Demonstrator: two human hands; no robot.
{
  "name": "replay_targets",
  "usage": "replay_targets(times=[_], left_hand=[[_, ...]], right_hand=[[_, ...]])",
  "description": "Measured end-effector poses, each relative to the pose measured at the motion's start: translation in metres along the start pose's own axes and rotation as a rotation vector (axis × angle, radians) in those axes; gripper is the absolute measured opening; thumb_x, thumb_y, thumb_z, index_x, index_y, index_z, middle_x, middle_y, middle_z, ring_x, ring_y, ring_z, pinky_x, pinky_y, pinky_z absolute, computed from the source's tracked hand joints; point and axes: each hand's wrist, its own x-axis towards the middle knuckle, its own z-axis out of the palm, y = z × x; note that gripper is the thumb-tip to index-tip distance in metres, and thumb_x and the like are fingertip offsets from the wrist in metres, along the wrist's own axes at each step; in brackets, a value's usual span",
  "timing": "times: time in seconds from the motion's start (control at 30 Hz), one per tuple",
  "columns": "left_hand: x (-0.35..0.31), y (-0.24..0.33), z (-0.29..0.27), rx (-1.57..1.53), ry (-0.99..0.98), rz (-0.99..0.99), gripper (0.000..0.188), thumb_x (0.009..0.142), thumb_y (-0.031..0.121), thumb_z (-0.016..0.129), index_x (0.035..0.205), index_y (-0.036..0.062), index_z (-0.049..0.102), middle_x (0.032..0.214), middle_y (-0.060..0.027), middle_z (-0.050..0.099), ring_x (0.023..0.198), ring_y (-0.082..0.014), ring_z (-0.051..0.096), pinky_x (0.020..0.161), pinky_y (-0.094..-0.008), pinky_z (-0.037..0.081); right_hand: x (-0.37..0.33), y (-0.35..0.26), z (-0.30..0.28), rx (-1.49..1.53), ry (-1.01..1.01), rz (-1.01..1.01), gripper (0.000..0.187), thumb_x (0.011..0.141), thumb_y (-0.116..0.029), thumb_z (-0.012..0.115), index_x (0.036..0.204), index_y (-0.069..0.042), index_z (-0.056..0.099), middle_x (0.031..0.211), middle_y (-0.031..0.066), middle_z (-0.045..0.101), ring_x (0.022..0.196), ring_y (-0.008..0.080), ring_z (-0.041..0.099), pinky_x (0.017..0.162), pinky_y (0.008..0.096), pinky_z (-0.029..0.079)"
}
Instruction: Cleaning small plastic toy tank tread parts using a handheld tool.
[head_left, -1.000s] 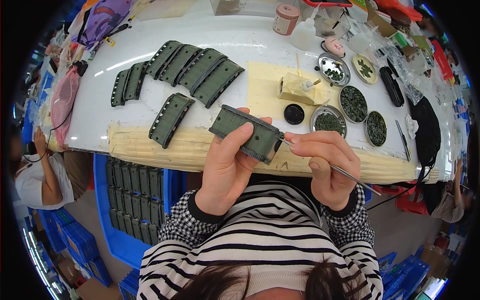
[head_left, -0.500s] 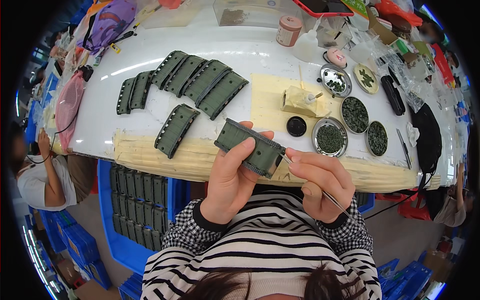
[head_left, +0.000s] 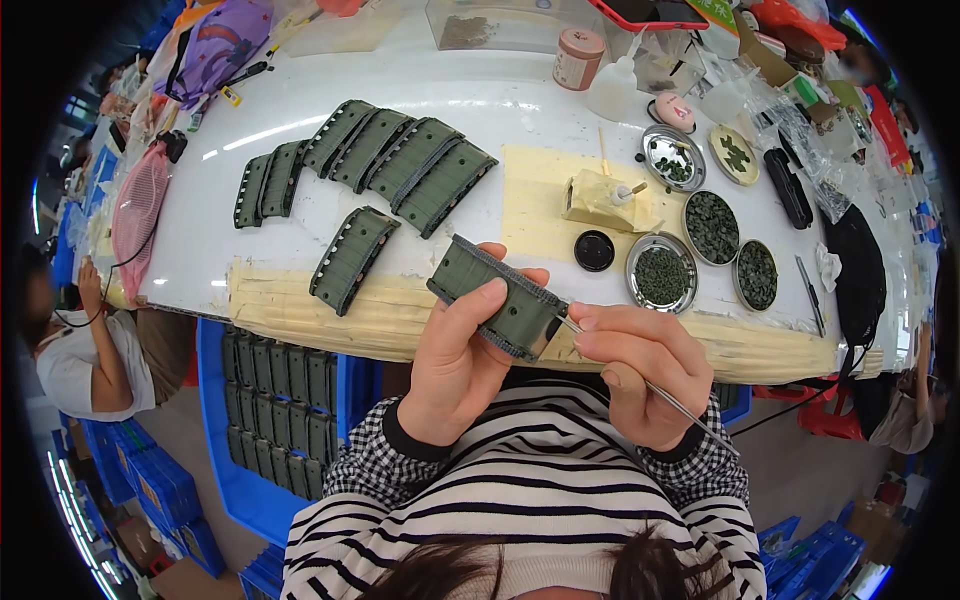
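My left hand (head_left: 450,365) is closed round a dark green, slightly curved moulded piece (head_left: 485,290) with ridged grey edges and small holes, held over the table's front edge. Its thumb presses on the upper face. Pinched in the fingers of my right hand (head_left: 645,370) is a thin metal tool (head_left: 690,415), whose tip touches the piece's right end. I cannot make out what, if anything, is at the tip. A similar single green piece (head_left: 352,262) lies on the table left of my hands, with several more (head_left: 440,185) in a row behind it.
Right of my hands stand round tins of dark green bits (head_left: 710,228), a metal dish of green granules (head_left: 660,275), a black cap (head_left: 594,251) and a tape-covered block (head_left: 600,205). A blue crate (head_left: 215,430) of green pieces sits below left. Another person (head_left: 100,360) is at the far left.
The metal tool's tip has shifted slightly against the right end of the green piece, and its rear end now reaches further past my right wrist. Both hands have otherwise barely moved.
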Motion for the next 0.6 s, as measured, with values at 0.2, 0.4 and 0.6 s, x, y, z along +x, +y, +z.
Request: replay_targets(times=[0.2,0.4,0.6], left_hand=[[0.0006,-0.0013,-0.0014,-0.013,-0.024,0.014,0.037,0.094,0.012,0.054,0.129,0.01,0.04,0.119,-0.0172,0.058,0.105,-0.0232,0.061,0.086,-0.0374,0.055],[0.0027,-0.0015,-0.0044,-0.024,-0.044,0.01,0.037,0.094,0.011,0.053,0.129,0.0091,0.041,0.118,-0.0176,0.059,0.104,-0.024,0.062,0.085,-0.0373,0.056],[0.0022,-0.0015,-0.0044,-0.025,-0.041,0.004,0.036,0.094,0.011,0.053,0.128,0.0094,0.041,0.119,-0.0178,0.058,0.103,-0.0239,0.063,0.083,-0.0368,0.056]], right_hand=[[-0.0023,-0.0004,-0.0003,0.012,0.0,-0.019,0.033,0.075,-0.001,0.071,0.107,0.001,0.064,0.107,0.017,0.064,0.093,0.0273,0.067,0.076,0.0322,0.057],[-0.0057,0.0011,-0.0011,0.047,-0.017,-0.036,0.037,0.075,-0.009,0.073,0.109,0.002,0.063,0.109,0.0174,0.064,0.095,0.0291,0.067,0.078,0.0336,0.057],[-0.0065,0.0023,0.0008,0.039,-0.014,-0.054,0.038,0.075,-0.009,0.073,0.109,0.002,0.063,0.107,0.0172,0.064,0.098,0.0303,0.067,0.078,0.0351,0.057]])
